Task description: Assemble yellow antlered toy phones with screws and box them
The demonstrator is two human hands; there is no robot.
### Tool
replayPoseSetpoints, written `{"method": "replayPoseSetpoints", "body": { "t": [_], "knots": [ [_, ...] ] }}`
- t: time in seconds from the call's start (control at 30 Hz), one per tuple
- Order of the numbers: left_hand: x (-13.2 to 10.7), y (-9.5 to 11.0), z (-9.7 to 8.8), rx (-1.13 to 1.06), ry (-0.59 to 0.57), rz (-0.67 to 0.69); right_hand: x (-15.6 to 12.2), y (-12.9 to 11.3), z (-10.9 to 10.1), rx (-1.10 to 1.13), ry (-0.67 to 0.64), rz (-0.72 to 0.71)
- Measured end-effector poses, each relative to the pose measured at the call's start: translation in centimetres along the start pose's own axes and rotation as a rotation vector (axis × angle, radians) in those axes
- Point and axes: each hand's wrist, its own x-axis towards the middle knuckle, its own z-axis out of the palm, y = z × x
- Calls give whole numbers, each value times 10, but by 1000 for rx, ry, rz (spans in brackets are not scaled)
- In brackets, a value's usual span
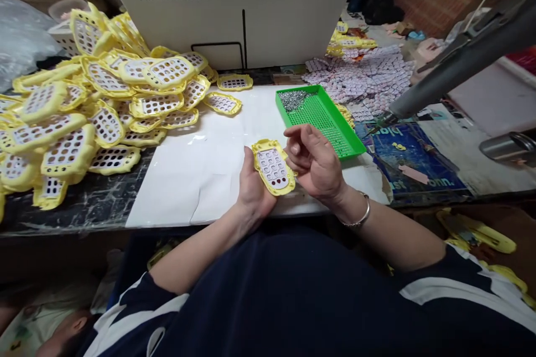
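My left hand [256, 189] is closed around the lower left of a yellow plastic phone-shaped shell [285, 183], its thumb along the edge. A pale button pad [272, 163] sits inside the shell, with a row of dark holes below its buttons. Just right of the shell is my right hand [316, 162], its fingers curled and thumb drawn in toward them. Whatever its fingertips may hold is hidden or too small to make out. Behind that hand lies a green perforated tray [341, 122], with a heap of small metal screws [294, 100] in its far left corner.
A large pile of yellow shells [104, 78] covers the left side. White button pads [368, 78] lie heaped at back right. A printed carton [234, 5] stands at the back. A dark powered screwdriver [435, 78] slants in from the right. Another person's head [69, 329] shows lower left.
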Motion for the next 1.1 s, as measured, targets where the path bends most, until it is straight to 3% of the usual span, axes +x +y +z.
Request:
{"method": "replayPoseSetpoints", "body": {
  "t": [0.23, 0.4, 0.53, 0.73, 0.87, 0.97, 1.1],
  "knots": [
    [4, -2, -3, -55, 15, 58, -6, 18, 14, -202, 21, -90],
    [4, -4, -2, -48, 46, 74, -6, 17, 18, -418, 134, -255],
    [4, -2, -2, -88, 41, 85, -10, 19, 20, -455, 64, -267],
    [6, 6, -10, -19, 4, 33, -20, -1, 0, -646, 68, -463],
    [5, 11, -11, 35, 8, 27, -20, -15, -26, -1044, -149, -634],
    [2, 13, -8, 60, 25, 25, -25, -11, -39, -1278, -325, -824],
    [0, 11, -4, 65, 5, 29, -36, 2, -42, -1477, -384, -961]
  ]
}}
